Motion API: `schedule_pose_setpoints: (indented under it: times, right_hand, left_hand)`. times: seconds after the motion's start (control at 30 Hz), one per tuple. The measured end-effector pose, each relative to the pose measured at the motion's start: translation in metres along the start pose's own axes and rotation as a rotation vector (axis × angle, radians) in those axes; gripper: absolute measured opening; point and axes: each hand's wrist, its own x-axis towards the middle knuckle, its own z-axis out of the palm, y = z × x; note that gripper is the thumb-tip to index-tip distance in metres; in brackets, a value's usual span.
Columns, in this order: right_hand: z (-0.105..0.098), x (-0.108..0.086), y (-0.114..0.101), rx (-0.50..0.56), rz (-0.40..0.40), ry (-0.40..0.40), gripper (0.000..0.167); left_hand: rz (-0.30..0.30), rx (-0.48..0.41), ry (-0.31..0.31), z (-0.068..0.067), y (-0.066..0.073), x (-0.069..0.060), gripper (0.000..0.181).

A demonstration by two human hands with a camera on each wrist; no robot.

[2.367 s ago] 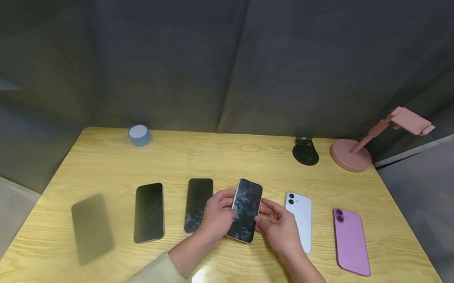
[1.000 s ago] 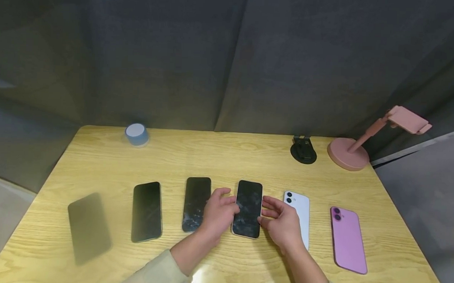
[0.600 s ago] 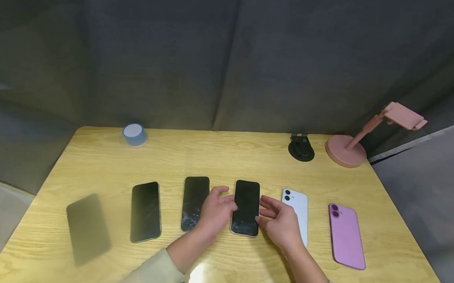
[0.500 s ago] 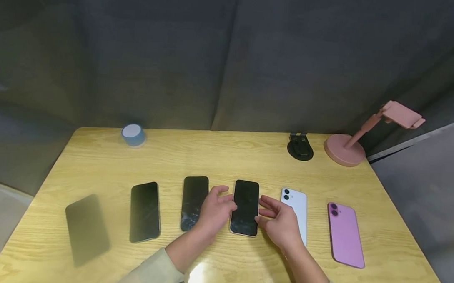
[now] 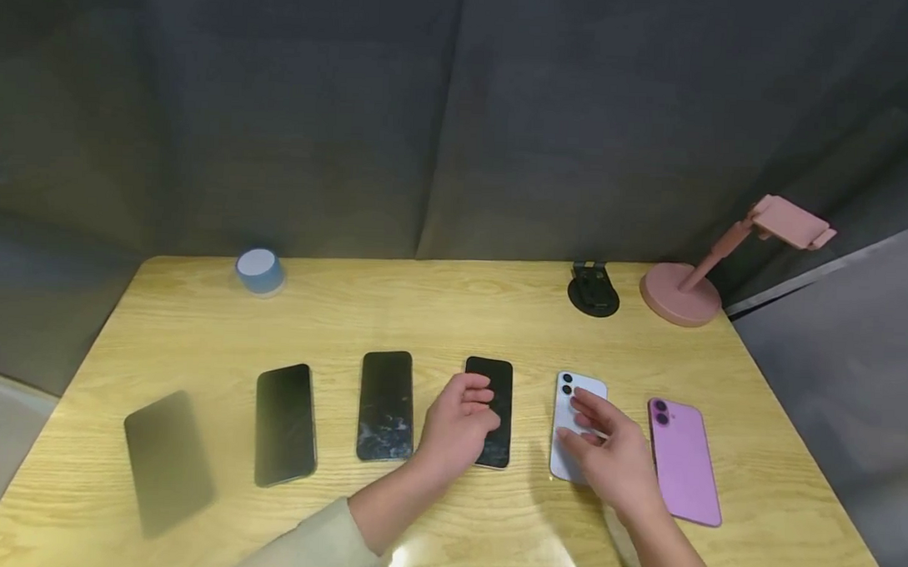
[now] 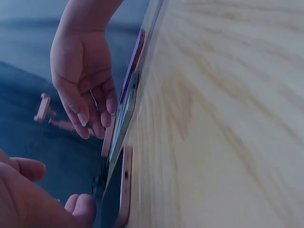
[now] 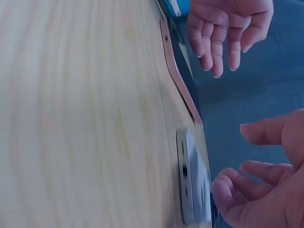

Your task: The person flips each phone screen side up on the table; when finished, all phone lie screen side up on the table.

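In the head view my left hand hovers over a black-screened smartphone lying face up, its fingers relaxed and holding nothing. My right hand hangs over a white smartphone that lies face down with two camera lenses at its top left. Both wrist views show a gap between each hand and the phones. In the right wrist view the white smartphone lies flat on the table below the loosely bent fingers. A pink smartphone, also face down, lies to the right of that hand.
Left of my hands lie two more dark-screened phones, one near and one farther, then a grey flat panel. Along the back edge stand a blue cylinder, a black folding stand and a pink phone stand.
Both hands have let go of the middle smartphone, which now lies flat on the table. My right hand has moved right over the white smartphone; my left has shifted slightly right. The view has drifted.
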Motion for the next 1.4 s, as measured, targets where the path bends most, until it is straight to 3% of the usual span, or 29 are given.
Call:
schedule_pose_setpoints:
  times: [0.2,0.37,0.53,0.7,0.97,1.17,1.27,1.4]
  right_hand:
    - [-0.018,0.002,0.009,-0.134,0.014,0.01,0.063]
    - [-0.023,0.006,0.016,-0.118,0.027,-0.046,0.068]
    - [-0.028,0.006,0.022,0.123,0.105,-0.133,0.074]
    - [-0.037,0.007,0.026,0.378,0.159,-0.14,0.075]
    - [-0.036,0.009,0.032,0.487,0.202,-0.12,0.072]
    - [-0.029,0.01,0.033,0.594,0.232,-0.172,0.065]
    - [-0.028,0.007,0.035,0.672,0.194,-0.206,0.061]
    - [-0.028,0.004,0.041,0.835,0.12,-0.311,0.057]
  left_hand:
    - [-0.015,-0.063,-0.095,0.027,0.003,0.009,0.049]
    - [-0.118,-0.088,-0.116,0.052,0.004,0.019,0.055]
    - [-0.188,-0.167,-0.128,0.069,0.004,0.024,0.059]
    - [-0.22,-0.201,-0.105,0.076,0.004,0.029,0.059]
    - [-0.25,-0.24,-0.083,0.079,0.005,0.028,0.059]
    - [-0.244,-0.264,-0.138,0.081,0.002,0.026,0.058]
    - [-0.222,-0.269,-0.167,0.081,0.001,0.026,0.057]
    - [-0.198,-0.289,-0.182,0.08,0.001,0.027,0.052]
